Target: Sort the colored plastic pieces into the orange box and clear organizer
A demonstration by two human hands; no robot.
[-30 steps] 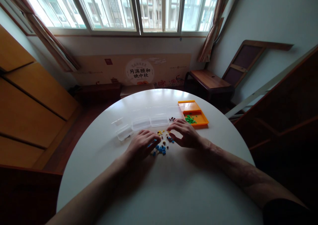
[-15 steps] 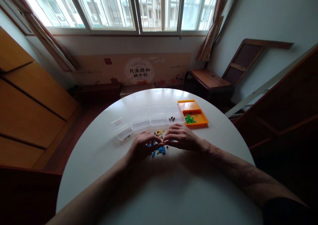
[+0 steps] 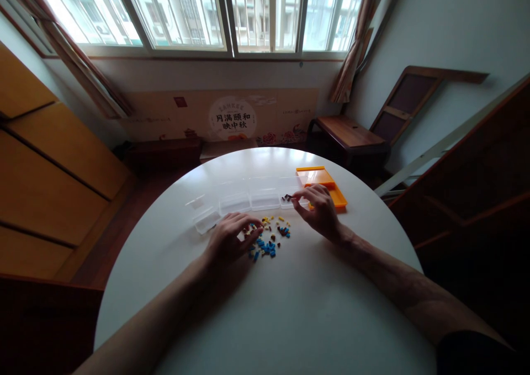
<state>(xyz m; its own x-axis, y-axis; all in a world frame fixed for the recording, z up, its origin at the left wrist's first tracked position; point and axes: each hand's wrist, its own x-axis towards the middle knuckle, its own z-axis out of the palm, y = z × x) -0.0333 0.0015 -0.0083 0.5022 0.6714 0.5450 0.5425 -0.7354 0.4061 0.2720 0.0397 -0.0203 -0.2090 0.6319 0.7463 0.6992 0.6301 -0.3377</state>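
My right hand (image 3: 319,212) reaches over the near right compartment of the clear plastic box (image 3: 265,201). Its thumb and forefinger are pinched on a small dark brown toy brick at their tips. Several dark brown bricks (image 3: 285,197) lie in that compartment. My left hand (image 3: 232,234) rests at the left side of a loose pile, thumb and forefinger curled close together; what they hold, if anything, is too small to make out. The pile has blue bricks (image 3: 267,249), yellow bricks (image 3: 265,220) and brown bricks (image 3: 273,237). My left fingers partly cover it.
An orange tray (image 3: 340,198) stands at the right behind my right hand, which hides its contents. Everything lies on a round white table (image 3: 314,309). Beyond its edge are a wooden chair (image 3: 351,132), a window and a printed panel (image 3: 232,115).
My right hand has moved from the pile, up and right, to the clear box's right compartment. My left hand has shifted slightly left, so more of the pile shows.
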